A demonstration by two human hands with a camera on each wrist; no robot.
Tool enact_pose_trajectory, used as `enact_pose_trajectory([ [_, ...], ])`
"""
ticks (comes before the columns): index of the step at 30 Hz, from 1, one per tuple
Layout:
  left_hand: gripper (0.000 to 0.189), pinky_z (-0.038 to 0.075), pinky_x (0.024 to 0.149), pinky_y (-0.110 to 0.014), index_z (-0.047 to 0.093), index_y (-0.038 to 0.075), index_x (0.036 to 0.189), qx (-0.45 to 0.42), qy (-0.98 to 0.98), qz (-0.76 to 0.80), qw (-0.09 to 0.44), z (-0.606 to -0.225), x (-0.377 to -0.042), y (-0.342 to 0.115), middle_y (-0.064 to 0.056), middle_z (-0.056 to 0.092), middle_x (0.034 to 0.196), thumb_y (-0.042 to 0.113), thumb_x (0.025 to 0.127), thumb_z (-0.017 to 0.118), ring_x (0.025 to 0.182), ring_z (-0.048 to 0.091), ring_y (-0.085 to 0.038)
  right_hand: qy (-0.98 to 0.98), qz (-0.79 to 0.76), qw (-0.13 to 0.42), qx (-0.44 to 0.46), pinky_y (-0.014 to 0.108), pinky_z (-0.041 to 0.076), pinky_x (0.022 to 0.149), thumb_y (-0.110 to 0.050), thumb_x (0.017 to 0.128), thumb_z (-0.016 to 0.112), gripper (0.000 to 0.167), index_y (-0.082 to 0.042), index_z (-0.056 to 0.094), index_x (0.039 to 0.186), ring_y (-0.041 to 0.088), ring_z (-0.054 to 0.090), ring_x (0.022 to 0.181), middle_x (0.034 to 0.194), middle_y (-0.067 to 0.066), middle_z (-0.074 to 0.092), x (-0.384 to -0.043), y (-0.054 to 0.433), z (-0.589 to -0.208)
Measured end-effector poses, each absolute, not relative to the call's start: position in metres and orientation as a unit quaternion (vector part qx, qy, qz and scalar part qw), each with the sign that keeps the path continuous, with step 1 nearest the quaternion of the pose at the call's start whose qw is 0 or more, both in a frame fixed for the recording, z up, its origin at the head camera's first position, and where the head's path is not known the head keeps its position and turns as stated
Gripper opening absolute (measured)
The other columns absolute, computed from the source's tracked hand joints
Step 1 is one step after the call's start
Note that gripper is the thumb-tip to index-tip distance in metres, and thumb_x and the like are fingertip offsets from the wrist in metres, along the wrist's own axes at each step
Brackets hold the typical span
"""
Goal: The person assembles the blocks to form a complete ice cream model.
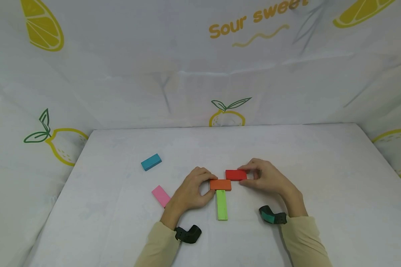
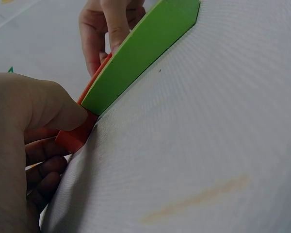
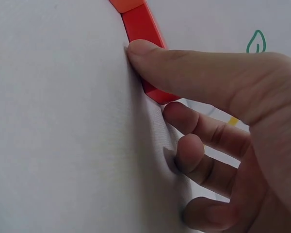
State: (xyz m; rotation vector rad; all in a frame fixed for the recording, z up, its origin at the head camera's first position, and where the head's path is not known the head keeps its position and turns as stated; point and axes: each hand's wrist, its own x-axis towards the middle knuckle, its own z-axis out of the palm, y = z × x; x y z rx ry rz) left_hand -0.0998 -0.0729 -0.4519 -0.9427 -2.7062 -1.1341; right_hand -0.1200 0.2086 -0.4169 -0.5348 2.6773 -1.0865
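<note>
Head view: on the white tabletop (image 1: 320, 167), your left hand (image 1: 189, 191) pinches an orange rectangular block (image 1: 220, 185) by its left end. Your right hand (image 1: 270, 178) pinches a red rectangular block (image 1: 234, 175), touching the orange block's far right. A lime-green rectangular block (image 1: 222, 206) abuts the orange block's near side. Left lies a blue rectangular block (image 1: 151, 162).

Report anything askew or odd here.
Nothing looks broken. The blue block and pink block lie slanted, apart from the squared-up red block, orange block and green block. In the left wrist view, a faint tan streak marks the white tabletop; its cause is unclear.
</note>
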Motion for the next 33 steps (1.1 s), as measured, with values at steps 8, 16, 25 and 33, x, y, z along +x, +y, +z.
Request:
enact_pose_trajectory([
  [8, 0.027, 0.055, 0.093, -0.031, 0.074, 0.011, 0.114, -0.304, -0.879, -0.366, 0.031, -0.4506, -0.0992, -0.0727, 0.001, 0.070, 0.107, 0.015, 0.088, 0.069, 0.102, 0.059, -0.012, 0.909, -0.363, 0.111, -0.173, 0.022, 0.042, 0.059, -0.014, 0.083, 0.083, 0.038, -0.008, 0.076, 0.119, 0.011, 0.050, 0.068, 0.094, 0.002, 0.064, -0.1197, 0.2062, -0.4145],
  [16, 0.027, 0.055, 0.093, -0.032, 0.075, 0.012, 0.115, -0.301, -0.881, -0.364, 0.029, -0.4515, -0.0996, -0.0724, 0.001, 0.070, 0.107, 0.015, 0.088, 0.070, 0.102, 0.059, -0.012, 0.912, -0.354, 0.106, -0.176, 0.021, 0.046, 0.065, -0.021, 0.087, 0.080, 0.040, -0.012, 0.072, 0.125, 0.011, 0.054, 0.076, 0.095, 0.000, 0.065, -0.1189, 0.2128, -0.4105],
  [25, 0.027, 0.055, 0.092, -0.031, 0.075, 0.012, 0.114, -0.302, -0.879, -0.368, 0.033, -0.4519, -0.0994, -0.0724, 0.001, 0.070, 0.106, 0.015, 0.088, 0.070, 0.101, 0.058, -0.012, 0.905, -0.368, 0.125, -0.176, 0.021, 0.049, 0.067, -0.019, 0.089, 0.077, 0.032, -0.006, 0.075, 0.118, 0.010, 0.058, 0.078, 0.089, -0.001, 0.067, -0.1207, 0.2148, -0.4093],
  [33, 0.027, 0.055, 0.092, -0.031, 0.075, 0.012, 0.114, -0.306, -0.877, -0.369, 0.037, -0.4517, -0.0996, -0.0727, 0.002, 0.070, 0.106, 0.017, 0.088, 0.071, 0.101, 0.058, -0.012, 0.902, -0.370, 0.134, -0.177, 0.021, 0.049, 0.065, -0.018, 0.090, 0.076, 0.032, -0.004, 0.075, 0.118, 0.011, 0.058, 0.077, 0.087, -0.001, 0.068, -0.1222, 0.2119, -0.4096],
])
